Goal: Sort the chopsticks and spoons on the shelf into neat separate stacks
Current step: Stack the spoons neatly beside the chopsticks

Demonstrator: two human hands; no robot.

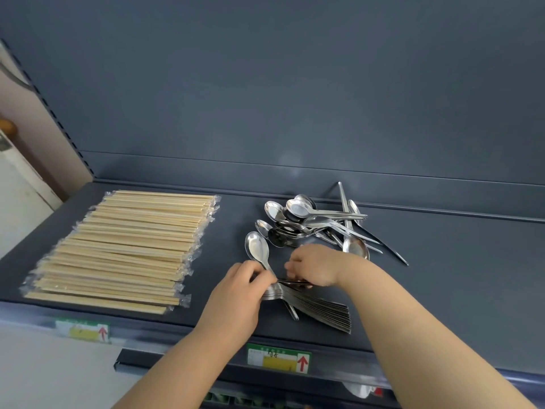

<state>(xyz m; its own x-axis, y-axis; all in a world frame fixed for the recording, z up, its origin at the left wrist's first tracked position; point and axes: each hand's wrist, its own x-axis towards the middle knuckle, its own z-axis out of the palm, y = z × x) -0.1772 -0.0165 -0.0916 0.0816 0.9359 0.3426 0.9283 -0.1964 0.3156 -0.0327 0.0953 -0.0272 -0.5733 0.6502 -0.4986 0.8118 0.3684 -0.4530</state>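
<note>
Left hand (236, 293): narrow grip pinching the neck of one steel spoon (257, 249), bowl beyond the fingers. Right hand (315, 265): fingers curled onto the spoon stack (318, 311), grip unclear. Loose spoons (309, 222) behind; wrapped chopsticks (126, 246) left on the shelf (442, 276).

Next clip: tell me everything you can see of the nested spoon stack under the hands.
The spoon stack is shiny metal, many spoons nested tightly, lying flat near the front of the dark shelf. Its handles fan toward the right front; the bowl end is hidden by the hands. The left hand grips that end; the right hand lies over the top, its grip unclear. One single spoon crosses it at an angle.
</note>
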